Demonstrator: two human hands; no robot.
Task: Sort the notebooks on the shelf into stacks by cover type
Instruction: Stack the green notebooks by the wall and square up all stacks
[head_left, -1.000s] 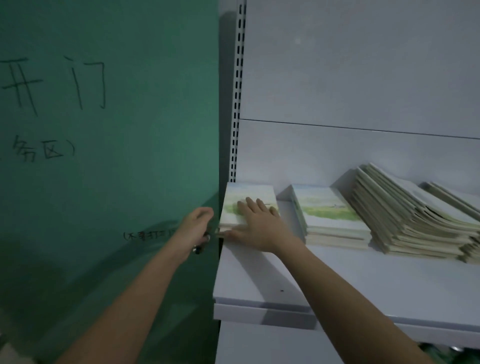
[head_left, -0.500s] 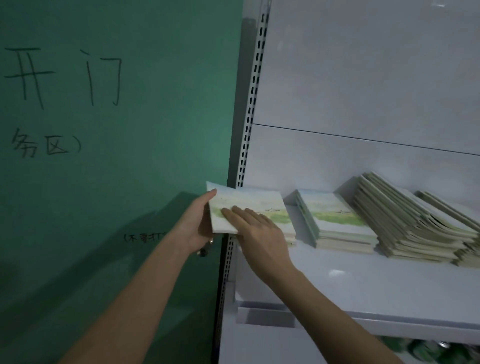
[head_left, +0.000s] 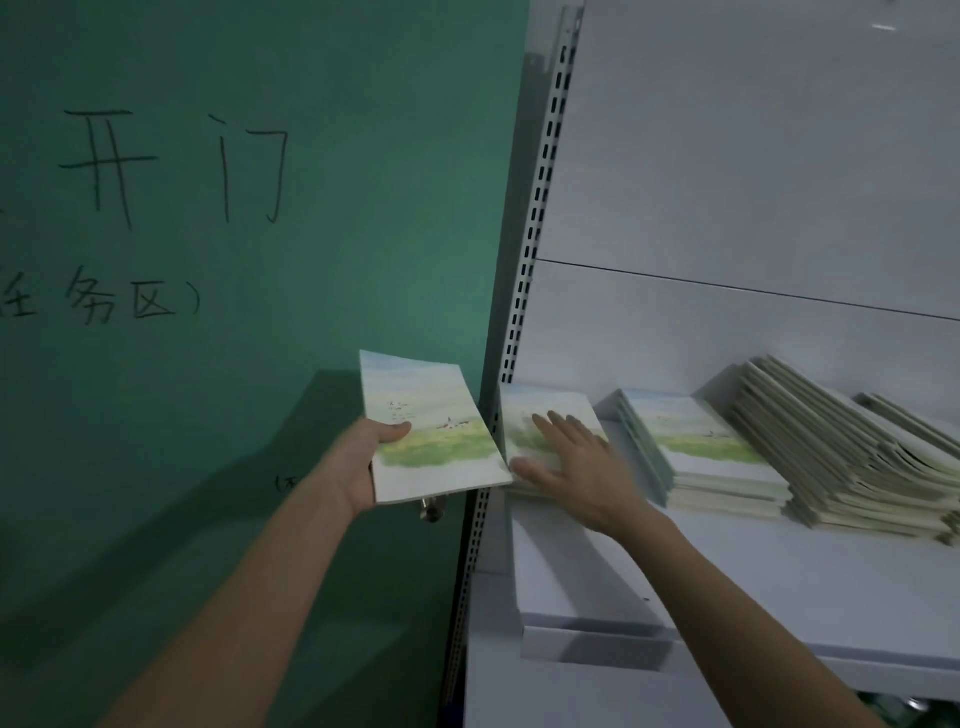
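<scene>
L hand (head_left: 358, 467): arm reaching forward, thumb on top, grips notebook (head_left: 431, 431) at its left edge, held flat off the shelf (head_left: 727, 587) against green wall (head_left: 260, 312) | R hand (head_left: 576, 462): fingers straight, spread, palm down on leftmost stack (head_left: 550, 410) | farther right: second stack (head_left: 706, 452), then slanted plain-cover pile (head_left: 841, 447)

Left hand (head_left: 358, 467) reaches out on a bare forearm, thumb curled over what it grips. Right hand (head_left: 576, 462) lies flat farther right, fingers straight and spread, palm down.
</scene>
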